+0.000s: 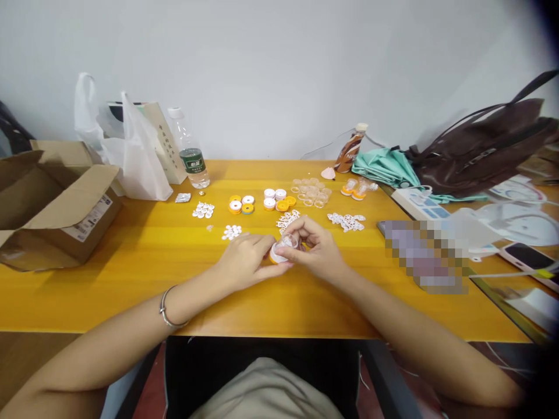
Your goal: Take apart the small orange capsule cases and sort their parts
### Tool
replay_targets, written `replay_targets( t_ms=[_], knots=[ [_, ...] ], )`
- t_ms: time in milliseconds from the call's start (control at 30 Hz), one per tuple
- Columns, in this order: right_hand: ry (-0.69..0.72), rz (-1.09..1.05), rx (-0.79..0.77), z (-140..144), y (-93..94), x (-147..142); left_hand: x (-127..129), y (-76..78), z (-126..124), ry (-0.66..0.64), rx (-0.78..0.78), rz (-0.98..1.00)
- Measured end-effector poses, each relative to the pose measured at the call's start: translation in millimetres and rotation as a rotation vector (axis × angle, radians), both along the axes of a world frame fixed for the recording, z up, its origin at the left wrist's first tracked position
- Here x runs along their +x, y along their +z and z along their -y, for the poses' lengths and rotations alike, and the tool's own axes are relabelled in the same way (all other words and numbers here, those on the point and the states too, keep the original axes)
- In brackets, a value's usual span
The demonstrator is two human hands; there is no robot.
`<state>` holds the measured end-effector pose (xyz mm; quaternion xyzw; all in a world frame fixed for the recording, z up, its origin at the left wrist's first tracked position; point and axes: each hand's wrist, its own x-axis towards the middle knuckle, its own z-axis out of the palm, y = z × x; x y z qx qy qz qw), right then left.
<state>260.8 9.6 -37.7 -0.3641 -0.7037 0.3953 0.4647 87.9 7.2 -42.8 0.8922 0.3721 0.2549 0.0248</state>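
Both hands meet over the middle of the table around a small round piece [276,254] with a white top and orange base. My left hand [248,259] grips its left side between thumb and fingers. On the other side my right hand [311,247] pinches a clear plastic cup-like cover [288,241] on top of that piece; whether the two are joined I cannot tell. Just beyond the hands lies a pile of white openwork plastic pieces [287,220]. White and orange round parts [276,199] stand in stacks behind it, beside several clear rings or cups [311,192].
Small white discs [231,232] lie left of the hands, more white pieces [346,222] to the right. A cardboard box [56,203], plastic bag [140,157] and water bottle [192,154] stand at left. A brown drink bottle [349,150], a brown bag [480,151] and a blurred-out phone-like object [423,256] are at right.
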Motion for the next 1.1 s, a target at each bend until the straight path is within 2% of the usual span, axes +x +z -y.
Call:
replay_targets(
  t_ms=[100, 267, 367, 467, 567, 667, 767, 833, 900, 1000, 1100],
  knots=[
    [0.033, 0.028, -0.045, -1, -8.5, -1, -1, -8.4, -1, -0.002, -0.08, 0.075],
    [0.059, 0.103, -0.096, 2, -17.0, -4, 2, -19.1, 4, -0.062, -0.372, 0.218],
    [0.082, 0.164, -0.06, 2, -15.3, -2, 3, -23.1, 4, -0.085, -0.541, 0.288],
    [0.153, 0.221, 0.016, 1, -10.6, 2, 1, -26.1, 1, -0.178, -0.667, 0.322],
    [0.215, 0.284, 0.141, -1, -7.3, 7, -3, -27.4, -3, -0.2, -0.662, 0.283],
    [0.164, 0.314, 0.208, -4, -10.0, 8, -6, -28.1, -7, -0.169, -0.642, 0.261],
    [0.11, 0.306, 0.061, -6, -16.0, 8, -6, -29.0, -8, -0.156, -0.627, 0.244],
    [0.147, 0.262, -0.015, -6, -18.4, 6, -6, -29.6, -9, -0.177, -0.626, 0.235],
    [0.185, 0.191, 0.022, -4, -18.8, 5, -6, -30.0, -8, -0.197, -0.638, 0.257],
    [0.15, 0.121, 0.095, -2, -17.3, 4, -6, -29.8, -7, -0.203, -0.663, 0.312],
    [0.13, 0.124, 0.012, 0, -16.1, 3, -6, -29.3, -6, -0.21, -0.679, 0.334]
  ],
)
